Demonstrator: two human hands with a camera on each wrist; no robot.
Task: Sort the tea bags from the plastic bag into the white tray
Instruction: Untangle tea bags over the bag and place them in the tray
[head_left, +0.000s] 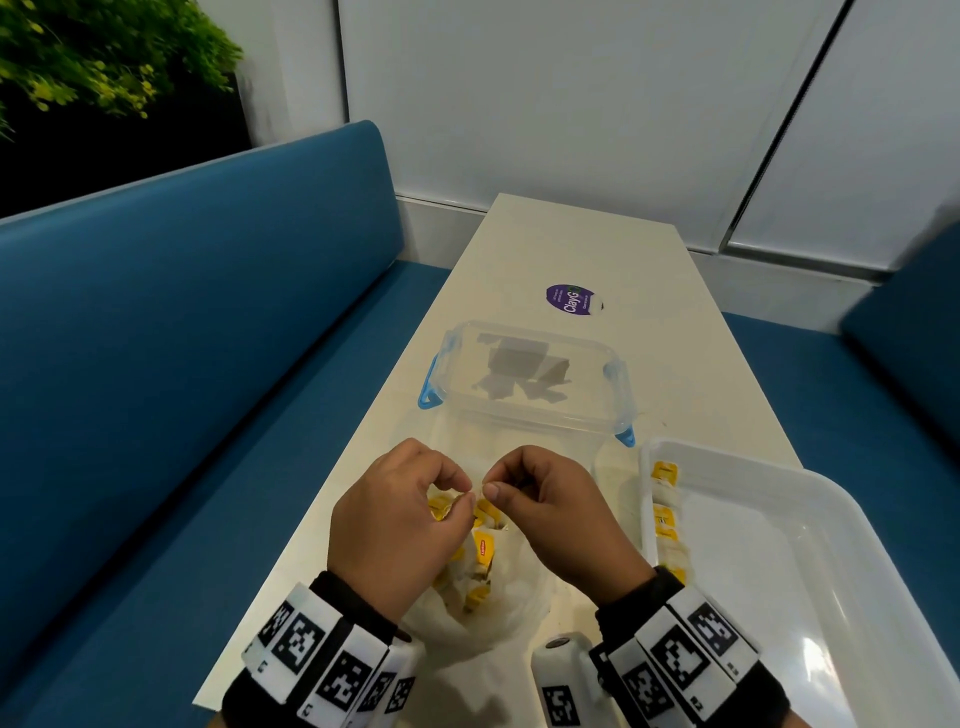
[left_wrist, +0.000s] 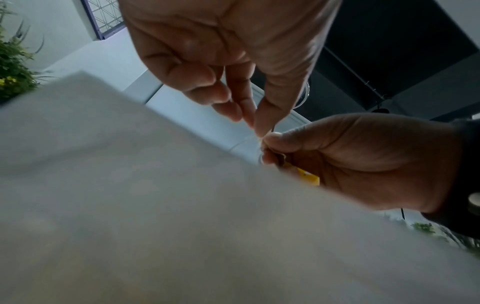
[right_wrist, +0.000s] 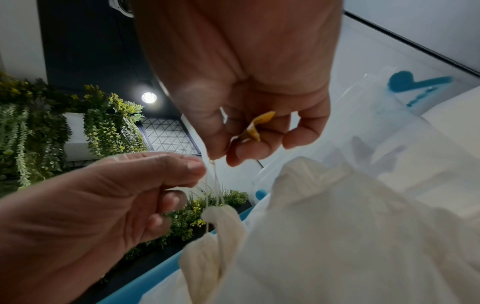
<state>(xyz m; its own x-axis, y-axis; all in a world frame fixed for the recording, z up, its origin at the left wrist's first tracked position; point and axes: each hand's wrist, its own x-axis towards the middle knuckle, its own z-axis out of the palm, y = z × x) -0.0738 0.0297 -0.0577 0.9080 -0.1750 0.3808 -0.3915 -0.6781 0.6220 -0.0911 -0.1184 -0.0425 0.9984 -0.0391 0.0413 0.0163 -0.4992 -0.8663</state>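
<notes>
Strings, seen only from the right wrist, pinched by left hand and right hand.

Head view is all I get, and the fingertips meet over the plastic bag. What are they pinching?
Observer: Thin white strings. The right wrist view shows two running down from the pinch of the right hand to tea bags hanging below.
Operator: Does the other hand hold them too?
Observer: Yes, the left hand pinches a string between thumb and forefinger, right beside that pinch.
Operator: Anything else in the right hand?
Observer: A yellow tag sits tucked under its curled fingers, which your view hides.
</notes>
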